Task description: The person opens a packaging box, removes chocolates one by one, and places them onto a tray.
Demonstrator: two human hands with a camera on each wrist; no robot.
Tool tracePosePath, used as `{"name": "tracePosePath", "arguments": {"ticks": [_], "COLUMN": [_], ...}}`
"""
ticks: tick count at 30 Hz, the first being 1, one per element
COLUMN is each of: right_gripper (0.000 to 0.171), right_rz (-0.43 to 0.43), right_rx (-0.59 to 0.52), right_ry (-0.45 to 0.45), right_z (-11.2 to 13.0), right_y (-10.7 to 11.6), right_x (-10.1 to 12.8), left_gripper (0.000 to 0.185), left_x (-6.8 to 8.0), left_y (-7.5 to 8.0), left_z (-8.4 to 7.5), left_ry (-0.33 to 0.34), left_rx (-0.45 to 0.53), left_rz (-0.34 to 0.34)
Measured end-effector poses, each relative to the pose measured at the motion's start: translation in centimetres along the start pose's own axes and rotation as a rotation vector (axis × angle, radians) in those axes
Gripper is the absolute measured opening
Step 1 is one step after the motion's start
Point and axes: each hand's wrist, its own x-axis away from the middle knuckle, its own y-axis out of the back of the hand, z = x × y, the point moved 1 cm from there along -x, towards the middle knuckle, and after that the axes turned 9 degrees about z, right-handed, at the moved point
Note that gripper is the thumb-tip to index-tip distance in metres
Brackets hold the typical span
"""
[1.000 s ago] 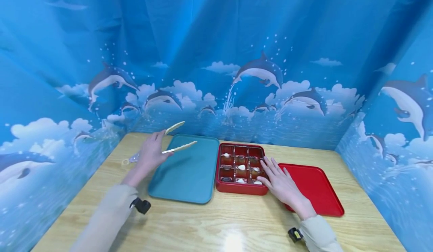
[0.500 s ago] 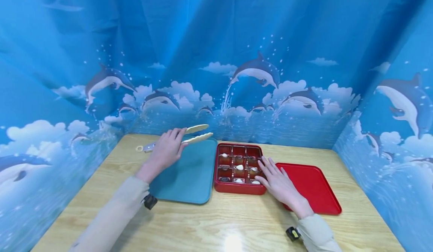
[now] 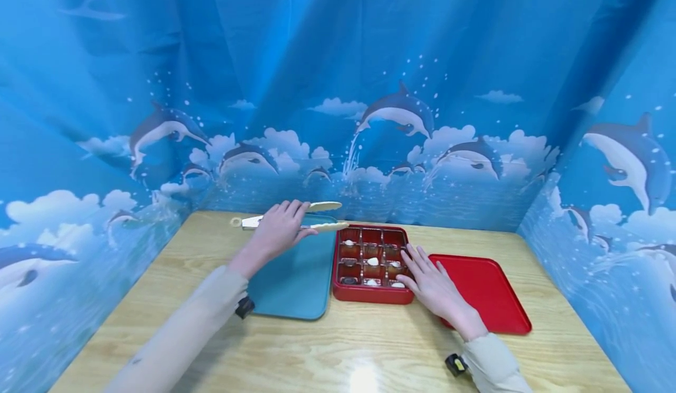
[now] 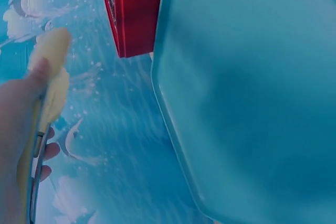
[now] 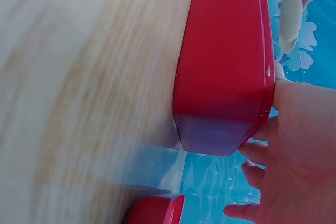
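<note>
My left hand [image 3: 281, 229] grips cream-tipped metal tongs [image 3: 331, 227]; right hand [image 3: 437, 287], fingers spread, touches the red rectangular compartmented box [image 3: 372, 294]. Risk: light bracing could let knocking tongs shift it.

Legible text, numbers, brands, signs: none in any view. Yellow patch [image 3: 459, 365] on black wrist device [image 3: 451, 365] at right sleeve [image 3: 496, 361]: too small to read. Small dark mark [image 3: 138, 360] on left sleeve [image 3: 185, 322]: no characters resolved. Pale specks [image 5: 268, 72] on rim of red box [image 5: 226, 51], right wrist view: no letters made out. Pieces [image 3: 372, 283] in near row of box: any print too small to tell.
</note>
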Motion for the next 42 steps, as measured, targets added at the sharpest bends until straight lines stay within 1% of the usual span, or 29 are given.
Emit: {"name": "tracePosePath", "arguments": {"ticks": [6,9,12,15,19,22,24,30,33,35,39,42], "right_gripper": [0.071,0.071,0.07,0.07,0.07,0.07,0.07,0.07,0.07,0.07,0.071,0.071], "right_rz": [0.0,-0.002,-0.007,-0.008,-0.015,-0.023,-0.029,-0.012,-0.004,-0.002,0.0,-0.001], "right_rx": [0.006,0.005,0.005,0.005,0.002,-0.001,-0.007,-0.008,-0.003,0.002,0.009,0.005], "right_ry": [-0.003,0.0,0.002,0.001,0.007,0.014,0.018,0.006,-0.001,0.001,0.003,0.001], "right_z": [-0.3,-0.3,-0.2,-0.2,-0.3,-0.3,-0.3,-0.2,-0.2,-0.2,-0.2,-0.2], "right_y": [-0.2,-0.2,-0.2,-0.2,-0.2,-0.3,-0.3,-0.2,-0.1,-0.2,-0.2,-0.3], "right_x": [0.0,-0.1,-0.1,-0.1,0.0,0.0,0.0,-0.1,-0.1,-0.2,-0.2,-0.1], "left_gripper": [0.072,0.071,0.067,0.062,0.063,0.066,0.064,0.047,0.038,0.035,0.037,0.037], "left_x": [-1.6,-2.3,-3.0,-3.7,-4.8,-5.7,-6.3,-7.8,-8.3,-8.7,-9.3,-9.8], "left_y": [0.2,0.2,0.2,0.0,0.1,0.2,0.3,0.3,0.2,0.1,0.2,0.2], "left_z": [-0.8,-1.1,-1.3,-1.4,-1.7,-2.0,-2.3,-3.3,-3.8,-4.2,-5.1,-5.8], "left_ry": [-0.06,-0.093,-0.121,-0.134,-0.157,-0.199,-0.233,-0.308,-0.328,-0.334,-0.353,-0.367], "left_rx": [-0.134,-0.184,-0.22,-0.24,-0.286,-0.334,-0.362,-0.427,-0.467,-0.509,-0.59,-0.616], "left_rz": [0.031,0.027,0.015,0.025,0.073,0.105,0.117,0.147,0.175,0.207,0.278,0.315]}}
